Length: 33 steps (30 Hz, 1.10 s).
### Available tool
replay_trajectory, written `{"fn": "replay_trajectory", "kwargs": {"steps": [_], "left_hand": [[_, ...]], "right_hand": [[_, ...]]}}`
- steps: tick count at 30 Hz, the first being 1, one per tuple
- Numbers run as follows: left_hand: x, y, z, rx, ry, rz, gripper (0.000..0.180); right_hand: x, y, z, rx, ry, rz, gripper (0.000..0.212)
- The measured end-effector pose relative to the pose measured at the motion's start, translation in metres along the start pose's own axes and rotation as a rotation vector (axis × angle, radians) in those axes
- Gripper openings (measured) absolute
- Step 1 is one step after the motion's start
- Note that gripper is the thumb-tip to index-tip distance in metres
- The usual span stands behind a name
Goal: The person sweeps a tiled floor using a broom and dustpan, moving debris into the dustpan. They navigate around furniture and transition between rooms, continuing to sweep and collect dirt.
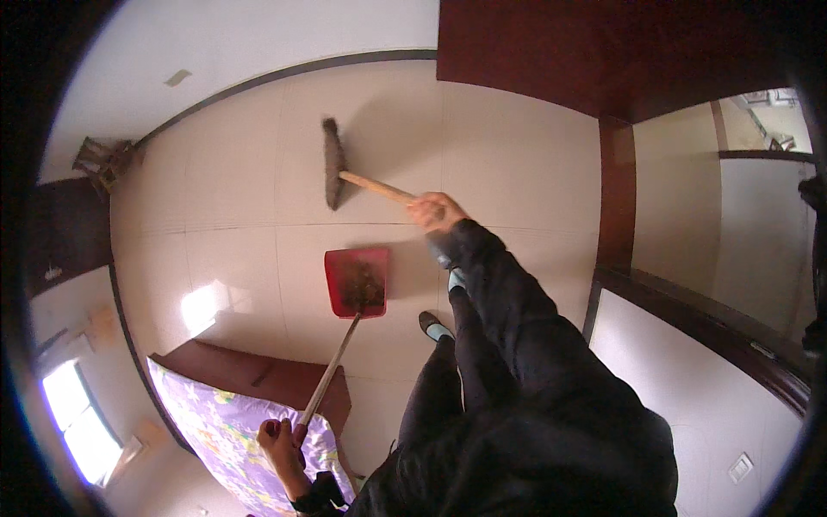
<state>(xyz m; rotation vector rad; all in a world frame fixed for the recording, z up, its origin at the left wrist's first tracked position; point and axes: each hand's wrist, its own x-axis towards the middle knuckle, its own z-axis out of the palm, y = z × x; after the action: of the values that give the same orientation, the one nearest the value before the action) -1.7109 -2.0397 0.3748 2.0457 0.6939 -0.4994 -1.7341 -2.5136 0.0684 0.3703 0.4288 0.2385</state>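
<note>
My right hand point(437, 212) is wrapped round the wooden handle of a broom point(333, 164). The broom's dark bristle head is a little blurred and sits out ahead of me, over the tiled floor; whether it touches the tiles I cannot tell. Lower down at the left, my left hand point(281, 441) grips the long handle of a red dustpan point(331, 289). The pan lies on the floor between the broom head and my feet, with a pile of dark sweepings point(365, 283) inside.
A bed point(207, 409) with a purple flowered cover and dark wooden frame stands at the left. Dark red wooden furniture point(534, 52) fills the far right, beside a doorway frame point(616, 198). A small wooden stool point(103, 164) stands by the far-left wall. My shoes point(426, 322) are near the dustpan.
</note>
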Motion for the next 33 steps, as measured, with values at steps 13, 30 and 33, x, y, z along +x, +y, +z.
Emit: {"fn": "replay_trajectory", "kwargs": {"steps": [13,30,33], "left_hand": [[0.027,0.143,0.102,0.372,-0.133,0.189,0.016],[0.102,0.241,0.173,0.51,-0.273,0.358,0.018],[0.112,0.248,0.177,0.524,-0.207,0.329,0.017]], "right_hand": [[-0.344,0.047,0.004,0.1,0.477,-0.244,0.017],[0.0,-0.082,0.082,-0.025,0.007,-0.218,0.012],[0.044,-0.096,0.067,0.19,-0.095,-0.222,0.018]]}}
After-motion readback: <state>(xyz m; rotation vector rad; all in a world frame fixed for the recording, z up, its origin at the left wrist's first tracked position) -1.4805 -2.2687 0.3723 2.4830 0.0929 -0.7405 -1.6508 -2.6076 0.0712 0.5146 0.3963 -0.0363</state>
